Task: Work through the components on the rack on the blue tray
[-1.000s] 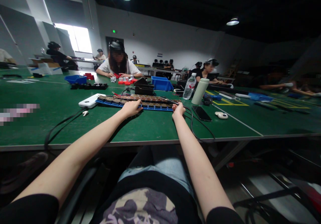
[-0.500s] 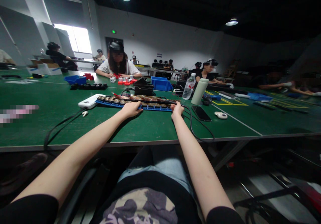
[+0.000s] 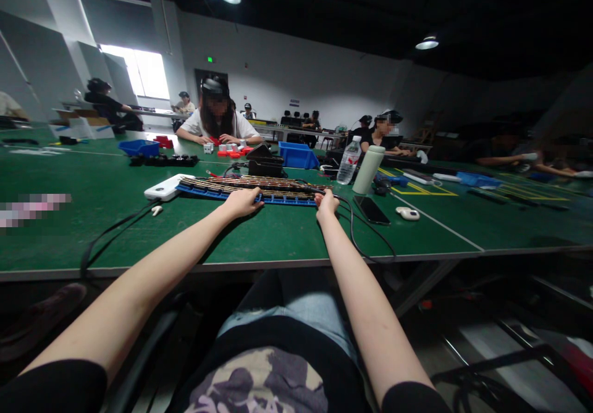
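Note:
A long blue strip (image 3: 291, 201), topped with rows of copper-coloured and dark thin bars (image 3: 213, 181), lies across the table in front of me. My left hand (image 3: 244, 202) is closed on its near edge around the middle, thumb and fingers pinched there. At its right end my right hand (image 3: 327, 203) is wrapped round a slim black corded tool (image 3: 316, 189). That tool points left over the bars, and its tip is too small to make out. A black cable (image 3: 353, 225) runs from it down the table.
Left of the strip are a white power bank (image 3: 165, 187) and an earbud (image 3: 157, 210). To the right stand a water bottle (image 3: 349, 161) and a green flask (image 3: 369, 170), near a phone (image 3: 371, 210) and earbud case (image 3: 407, 213). Behind are blue bins (image 3: 298, 154) and a co-worker (image 3: 217, 113).

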A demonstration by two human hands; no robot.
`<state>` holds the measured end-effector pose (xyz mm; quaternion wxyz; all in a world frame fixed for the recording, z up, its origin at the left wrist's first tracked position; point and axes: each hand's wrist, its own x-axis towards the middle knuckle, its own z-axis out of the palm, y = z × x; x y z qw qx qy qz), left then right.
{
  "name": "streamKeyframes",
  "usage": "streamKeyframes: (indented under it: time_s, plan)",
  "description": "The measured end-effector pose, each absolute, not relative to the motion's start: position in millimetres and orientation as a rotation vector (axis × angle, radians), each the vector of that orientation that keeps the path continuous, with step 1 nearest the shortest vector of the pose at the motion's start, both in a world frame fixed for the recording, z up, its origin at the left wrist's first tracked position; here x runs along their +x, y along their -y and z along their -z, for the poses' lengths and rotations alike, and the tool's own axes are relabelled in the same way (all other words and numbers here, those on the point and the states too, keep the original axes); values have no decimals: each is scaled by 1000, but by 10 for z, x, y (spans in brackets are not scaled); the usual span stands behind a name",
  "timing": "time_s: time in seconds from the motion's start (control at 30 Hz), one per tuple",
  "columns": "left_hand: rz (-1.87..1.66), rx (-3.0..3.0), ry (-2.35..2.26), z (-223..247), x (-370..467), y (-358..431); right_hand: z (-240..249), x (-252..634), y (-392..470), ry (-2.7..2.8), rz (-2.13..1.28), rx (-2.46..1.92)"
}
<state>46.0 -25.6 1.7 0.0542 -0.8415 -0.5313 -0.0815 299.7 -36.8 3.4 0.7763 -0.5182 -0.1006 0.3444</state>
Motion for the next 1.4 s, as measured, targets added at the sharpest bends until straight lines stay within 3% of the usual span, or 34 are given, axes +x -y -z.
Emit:
streamKeyframes:
  time_s: [1.4]
  plan:
    - [221, -2546, 1606, -37, 460, 281, -56, 2993, 365, 178, -813, -1074]
